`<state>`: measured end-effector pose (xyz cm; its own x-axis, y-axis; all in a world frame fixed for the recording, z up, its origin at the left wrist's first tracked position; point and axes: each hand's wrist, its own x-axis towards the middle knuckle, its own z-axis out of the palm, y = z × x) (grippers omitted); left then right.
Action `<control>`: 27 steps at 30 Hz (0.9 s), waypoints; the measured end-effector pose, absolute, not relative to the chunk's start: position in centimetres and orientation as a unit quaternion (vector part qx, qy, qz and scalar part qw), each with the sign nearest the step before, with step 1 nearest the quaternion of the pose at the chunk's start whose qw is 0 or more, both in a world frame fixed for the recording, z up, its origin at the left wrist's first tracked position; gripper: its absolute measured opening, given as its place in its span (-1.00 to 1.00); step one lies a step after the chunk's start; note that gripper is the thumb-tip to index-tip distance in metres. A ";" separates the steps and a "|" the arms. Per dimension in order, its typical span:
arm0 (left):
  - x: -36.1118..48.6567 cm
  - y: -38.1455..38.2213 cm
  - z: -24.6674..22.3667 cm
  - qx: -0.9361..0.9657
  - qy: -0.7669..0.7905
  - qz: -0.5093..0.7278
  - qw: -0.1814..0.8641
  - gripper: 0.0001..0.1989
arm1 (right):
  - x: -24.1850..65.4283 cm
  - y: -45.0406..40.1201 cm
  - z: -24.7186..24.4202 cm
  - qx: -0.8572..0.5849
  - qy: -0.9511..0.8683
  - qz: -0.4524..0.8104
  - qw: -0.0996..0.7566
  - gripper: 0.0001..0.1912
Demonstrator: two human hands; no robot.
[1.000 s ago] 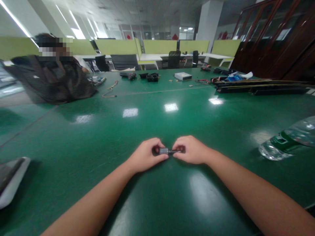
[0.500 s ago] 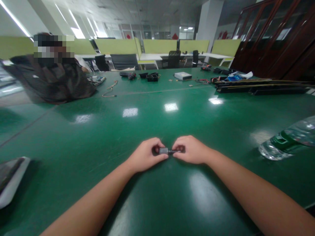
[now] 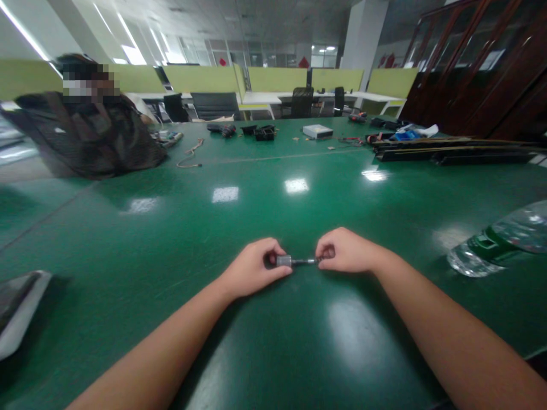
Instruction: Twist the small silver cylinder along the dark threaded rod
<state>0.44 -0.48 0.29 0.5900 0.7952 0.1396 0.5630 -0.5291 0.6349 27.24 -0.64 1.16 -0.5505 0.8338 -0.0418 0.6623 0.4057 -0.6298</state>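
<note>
Low over the green table (image 3: 256, 222), my left hand (image 3: 252, 270) pinches a small grey cylinder with a thin metal shaft (image 3: 284, 261) between thumb and fingers. The shaft points right, roughly level, and part of it shows bare between my hands. At its far end is my right hand (image 3: 346, 250), thumb and fingertips closed around the tip. A small dark bit shows at those fingertips, too small to name. Whether it is separate from the shaft I cannot tell.
A clear plastic bottle (image 3: 491, 247) lies on its side at right. A white-edged device (image 3: 21, 319) sits at left. Farther back are a dark bag (image 3: 102, 136) with a partly hidden person behind it, a cord (image 3: 191, 155), a silver box (image 3: 317, 132) and dark strips (image 3: 453, 151).
My right hand has slid right along the shaft, away from my left hand, so more of the shaft shows. The left hand keeps its hold in nearly the same place.
</note>
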 end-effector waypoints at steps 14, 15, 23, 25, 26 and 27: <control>0.3 -0.4 0.1 0.846 0.405 0.212 0.275 -0.74 | 25.1 -0.9 -0.2 -0.431 -0.810 0.318 0.240 -0.78; 0.3 -0.4 0.0 0.846 0.402 0.215 0.275 -0.74 | 24.8 -1.0 -0.4 -0.423 -0.807 0.331 0.246 -0.76; 0.1 -0.4 0.1 0.854 0.382 0.221 0.276 -0.71 | 24.0 -1.4 -0.5 -0.404 -0.823 0.306 0.256 -0.82; 0.2 -0.4 0.2 0.854 0.379 0.218 0.281 -0.75 | 24.0 -1.5 -0.4 -0.396 -0.836 0.282 0.253 -0.85; 0.2 -0.5 0.2 0.854 0.380 0.217 0.281 -0.76 | 24.0 -1.5 -0.4 -0.393 -0.842 0.270 0.252 -0.86; 0.2 -0.5 0.3 0.854 0.383 0.216 0.280 -0.77 | 24.0 -1.5 -0.4 -0.390 -0.847 0.259 0.250 -0.86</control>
<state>0.24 -0.46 0.25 0.6143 0.7739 0.1538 0.5321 -0.5502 0.6436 23.96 -1.45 -0.37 -0.5698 0.7913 0.2218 0.5315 0.5607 -0.6350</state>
